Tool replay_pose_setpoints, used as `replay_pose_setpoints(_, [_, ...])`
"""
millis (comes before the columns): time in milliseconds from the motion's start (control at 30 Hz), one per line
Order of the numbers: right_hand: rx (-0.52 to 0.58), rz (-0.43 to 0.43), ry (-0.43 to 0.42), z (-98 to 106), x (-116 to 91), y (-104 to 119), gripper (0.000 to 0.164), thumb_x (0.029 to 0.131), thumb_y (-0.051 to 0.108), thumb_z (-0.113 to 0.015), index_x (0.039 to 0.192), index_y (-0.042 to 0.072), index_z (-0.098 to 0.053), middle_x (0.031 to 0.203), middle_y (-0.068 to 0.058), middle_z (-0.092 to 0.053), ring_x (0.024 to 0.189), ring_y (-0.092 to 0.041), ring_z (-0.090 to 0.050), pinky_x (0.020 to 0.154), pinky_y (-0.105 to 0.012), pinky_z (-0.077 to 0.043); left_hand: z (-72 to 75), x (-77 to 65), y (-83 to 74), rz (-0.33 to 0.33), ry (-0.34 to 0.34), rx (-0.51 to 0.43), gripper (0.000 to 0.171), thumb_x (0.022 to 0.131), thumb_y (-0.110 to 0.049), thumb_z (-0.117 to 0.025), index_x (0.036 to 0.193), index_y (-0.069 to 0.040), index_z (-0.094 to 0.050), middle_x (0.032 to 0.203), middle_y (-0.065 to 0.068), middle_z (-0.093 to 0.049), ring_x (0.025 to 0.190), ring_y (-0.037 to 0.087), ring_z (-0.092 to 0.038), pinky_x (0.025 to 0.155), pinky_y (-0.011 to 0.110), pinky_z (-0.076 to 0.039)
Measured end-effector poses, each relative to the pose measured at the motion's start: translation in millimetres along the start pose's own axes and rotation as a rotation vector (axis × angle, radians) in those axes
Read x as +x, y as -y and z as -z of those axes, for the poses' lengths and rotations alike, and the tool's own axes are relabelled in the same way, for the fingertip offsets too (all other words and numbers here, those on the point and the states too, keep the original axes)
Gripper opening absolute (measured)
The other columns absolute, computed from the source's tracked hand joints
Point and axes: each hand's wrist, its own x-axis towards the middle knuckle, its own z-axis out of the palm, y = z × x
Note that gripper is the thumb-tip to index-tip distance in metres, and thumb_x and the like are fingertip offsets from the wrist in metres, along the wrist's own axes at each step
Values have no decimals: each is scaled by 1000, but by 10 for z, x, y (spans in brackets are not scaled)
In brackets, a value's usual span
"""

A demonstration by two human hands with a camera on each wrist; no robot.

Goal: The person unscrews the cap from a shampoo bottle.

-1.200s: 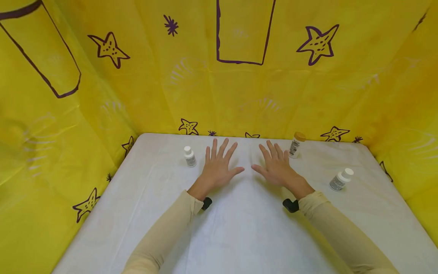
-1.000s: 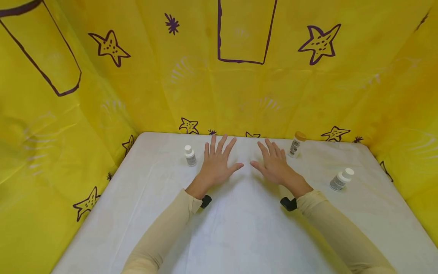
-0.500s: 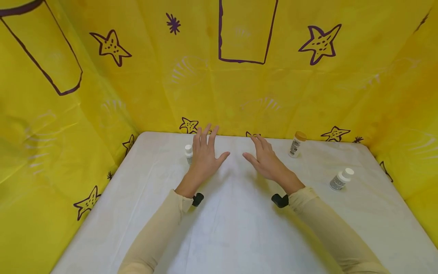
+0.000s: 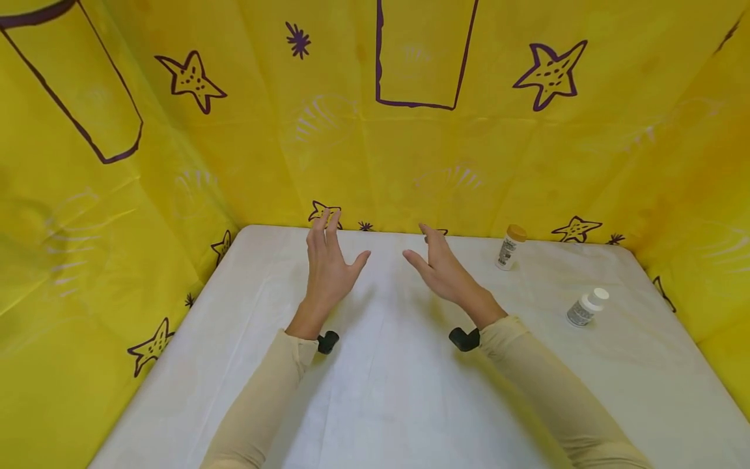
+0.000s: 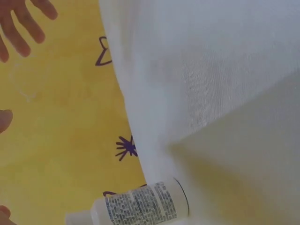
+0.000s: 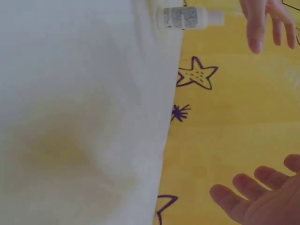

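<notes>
My left hand [image 4: 329,272] hovers over the back left of the table, palm turned inward, thumb apart from straight fingers. It hides a white-capped bottle in the head view. That small white bottle [image 5: 145,206] with a printed label stands near the back edge, also in the right wrist view, close to the left hand [image 6: 257,23]. Facing it, my right hand [image 4: 448,270] is raised with extended fingers and holds nothing. To its right stands a white bottle with an orange cap [image 4: 510,247]. Another white-capped bottle [image 4: 588,307] stands farther right.
A white cloth [image 4: 387,397] covers the table. Yellow sheets [image 4: 316,150] with purple starfish drawings enclose its back and both sides. A black wrist device [image 4: 465,339] sits under the right wrist, and another black wrist device [image 4: 328,342] under the left.
Both hands have shifted left and turned from palms down to palms facing each other. The left hand has moved in front of the left bottle, covering it. The bottles on the right stand still.
</notes>
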Motion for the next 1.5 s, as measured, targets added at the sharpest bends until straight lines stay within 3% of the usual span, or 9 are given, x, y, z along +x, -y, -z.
replay_pose_setpoints(233, [65,13,-9,-87,119,136,87,101,56,-52,164,14,-10,167,-14,-19,151,-37,-33,121,-57,-34,40,-24,163,59,-62,-59,110,81,-34,-87,160,-15,-13,165,16,-17,149,35,-24,122,52,-32])
replay_pose_setpoints(367, [87,28,-1,-142,179,191,85,101,51,-56,164,13,-12,165,-15,-23,149,-36,-35,119,-56,-38,52,-45,248,111,-61,-70,113,80,-35,-88,161,-17,-11,164,14,-16,149,34,-24,120,51,-36])
replay_pose_setpoints(533, [97,39,-1,-202,250,256,82,102,47,-58,162,10,-17,162,-15,-28,145,-34,-39,117,-53,-42,63,-68,338,194,-22,-69,114,80,-39,-88,160,-17,-10,163,11,-15,146,34,-25,116,52,-41])
replay_pose_setpoints(800, [81,91,12,-349,377,363,77,102,46,-58,160,7,-24,157,-17,-33,139,-36,-45,112,-51,-47,118,-99,463,320,69,-39,115,77,-42,-89,160,-18,-13,157,14,-25,145,34,-26,119,50,-36])
replay_pose_setpoints(1100, [65,135,28,-579,542,489,69,101,41,-62,154,4,-37,147,-20,-43,131,-35,-54,107,-49,-51,178,-134,572,461,194,-12,98,78,-48,-88,152,-5,-39,148,18,-46,141,33,-31,119,49,-34])
replay_pose_setpoints(1300, [78,117,58,-732,643,524,64,100,40,-65,150,5,-44,144,-16,-49,130,-36,-56,105,-47,-53,177,-163,609,505,276,-9,83,81,-49,-84,142,-3,-51,141,18,-55,134,35,-38,112,51,-38])
replay_pose_setpoints(1500, [105,105,72,-872,737,509,61,99,37,-68,146,4,-48,139,-15,-54,126,-35,-60,104,-44,-54,142,-189,654,483,288,-14,76,82,-49,-83,137,-2,-58,134,18,-61,126,38,-46,105,52,-43])
